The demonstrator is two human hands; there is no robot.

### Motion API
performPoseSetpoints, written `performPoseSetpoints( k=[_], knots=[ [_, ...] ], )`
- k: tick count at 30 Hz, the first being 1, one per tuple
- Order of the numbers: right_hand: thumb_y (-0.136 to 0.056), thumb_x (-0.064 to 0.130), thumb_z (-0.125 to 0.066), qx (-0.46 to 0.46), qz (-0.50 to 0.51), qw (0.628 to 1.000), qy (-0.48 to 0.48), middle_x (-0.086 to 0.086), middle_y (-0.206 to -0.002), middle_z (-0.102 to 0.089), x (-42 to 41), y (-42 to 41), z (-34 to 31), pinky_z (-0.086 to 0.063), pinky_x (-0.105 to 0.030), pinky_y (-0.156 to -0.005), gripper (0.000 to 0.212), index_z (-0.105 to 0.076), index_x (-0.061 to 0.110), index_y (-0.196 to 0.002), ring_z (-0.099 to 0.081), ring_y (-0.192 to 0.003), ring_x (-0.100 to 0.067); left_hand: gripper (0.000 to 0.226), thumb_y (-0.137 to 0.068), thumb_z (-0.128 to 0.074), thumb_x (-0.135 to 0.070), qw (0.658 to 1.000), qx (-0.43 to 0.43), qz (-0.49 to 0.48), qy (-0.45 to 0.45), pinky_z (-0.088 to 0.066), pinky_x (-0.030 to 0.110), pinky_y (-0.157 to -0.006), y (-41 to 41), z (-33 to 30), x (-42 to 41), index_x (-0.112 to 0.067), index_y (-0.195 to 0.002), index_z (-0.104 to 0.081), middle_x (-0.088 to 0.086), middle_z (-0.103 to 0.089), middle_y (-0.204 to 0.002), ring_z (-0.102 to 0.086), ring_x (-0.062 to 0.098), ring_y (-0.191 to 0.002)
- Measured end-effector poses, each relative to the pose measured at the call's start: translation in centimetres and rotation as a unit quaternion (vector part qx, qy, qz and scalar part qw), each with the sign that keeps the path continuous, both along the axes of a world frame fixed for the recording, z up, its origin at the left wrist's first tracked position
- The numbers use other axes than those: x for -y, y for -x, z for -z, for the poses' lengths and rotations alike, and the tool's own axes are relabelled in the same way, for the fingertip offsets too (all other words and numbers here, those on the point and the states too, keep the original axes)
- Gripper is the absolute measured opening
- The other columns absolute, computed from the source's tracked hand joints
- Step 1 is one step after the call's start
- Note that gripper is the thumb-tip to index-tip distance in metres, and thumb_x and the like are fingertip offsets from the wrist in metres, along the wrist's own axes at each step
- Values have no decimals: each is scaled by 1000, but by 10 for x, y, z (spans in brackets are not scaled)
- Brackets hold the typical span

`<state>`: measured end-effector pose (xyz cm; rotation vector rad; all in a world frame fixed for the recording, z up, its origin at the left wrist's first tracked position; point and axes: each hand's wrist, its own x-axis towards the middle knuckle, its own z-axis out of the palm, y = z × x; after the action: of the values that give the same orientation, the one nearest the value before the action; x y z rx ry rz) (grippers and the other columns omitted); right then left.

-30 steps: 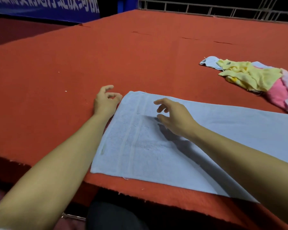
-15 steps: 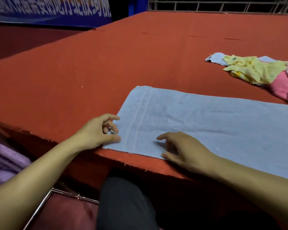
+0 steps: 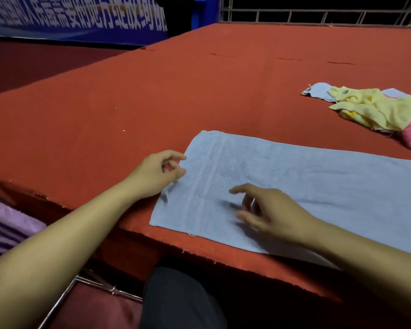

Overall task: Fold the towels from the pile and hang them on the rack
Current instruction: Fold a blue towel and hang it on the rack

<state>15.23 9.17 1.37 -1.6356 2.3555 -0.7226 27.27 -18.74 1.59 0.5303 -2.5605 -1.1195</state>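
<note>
A light blue towel (image 3: 306,186) lies spread flat on the red table (image 3: 152,103), its near edge along the table's front edge. My left hand (image 3: 157,174) sits at the towel's left short edge, fingers curled, thumb and fingers pinching the hem, which is slightly rucked up below the hand. My right hand (image 3: 266,210) is over the towel's near left part with loosely curled, spread fingers, holding nothing. A pile of towels (image 3: 375,110), yellow on top with blue and pink beneath, lies at the far right. No rack for hanging is clearly seen.
A metal railing (image 3: 318,15) runs behind the table's far edge. A blue banner (image 3: 76,17) hangs at the back left. Below the front edge are a thin metal bar (image 3: 100,284), purple cloth (image 3: 7,224) and my dark-clothed leg (image 3: 183,302).
My left hand has moved from the towel's near-left corner up along its left edge. My right hand has lifted off the near edge and shifted further onto the towel.
</note>
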Motion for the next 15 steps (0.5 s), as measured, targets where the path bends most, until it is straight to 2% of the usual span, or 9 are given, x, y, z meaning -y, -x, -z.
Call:
performPoseSetpoints(
  k=[3,4,6,9,12,15],
  knots=[
    [-91,30,-64,-27,73,995,61,22,-85,-59,32,48,1,-40,-23,-69,36,-54,32,-126,-56,-65,-2,23,-91,-66,-21,999,-17,-21,28,-50,24,-73,55,5,18,-25,-113,-66,-11,-69,-91,-59,3,-72],
    [-92,29,-63,-50,103,990,78,21,-89,-59,43,67,2,-41,-26,-71,37,-54,31,-127,-54,-66,-5,22,-92,-64,-21,998,-19,-26,45,-49,25,-76,75,6,25,-24,-114,-67,-10,-70,-97,-61,7,-80],
    [-92,25,-62,-99,151,979,98,14,-102,-59,63,105,4,-45,-33,-76,39,-52,28,-130,-51,-79,-11,22,-93,-61,-17,996,-26,-35,78,-42,20,-80,113,9,40,-20,-114,-66,-7,-70,-106,-60,9,-91],
    [-93,16,-61,-114,197,970,85,3,-112,-62,85,161,11,-44,-35,-83,41,-53,23,-133,-53,-99,-24,26,-94,-58,-11,994,-26,-28,103,-37,14,-81,159,14,61,-19,-118,-65,-6,-69,-111,-60,7,-96],
    [-92,14,-62,-83,229,968,64,2,-111,-67,96,200,23,-40,-31,-81,41,-55,22,-131,-54,-104,-28,30,-93,-58,-9,995,-17,-6,97,-43,18,-89,187,19,74,-20,-121,-63,-5,-70,-112,-64,10,-100],
    [-93,18,-61,-79,248,965,31,5,-114,-68,100,218,31,-42,-34,-83,40,-54,23,-132,-54,-108,-27,33,-93,-61,-9,995,14,25,93,-44,23,-96,203,25,84,-21,-124,-61,-4,-70,-115,-64,11,-108]
  ],
)
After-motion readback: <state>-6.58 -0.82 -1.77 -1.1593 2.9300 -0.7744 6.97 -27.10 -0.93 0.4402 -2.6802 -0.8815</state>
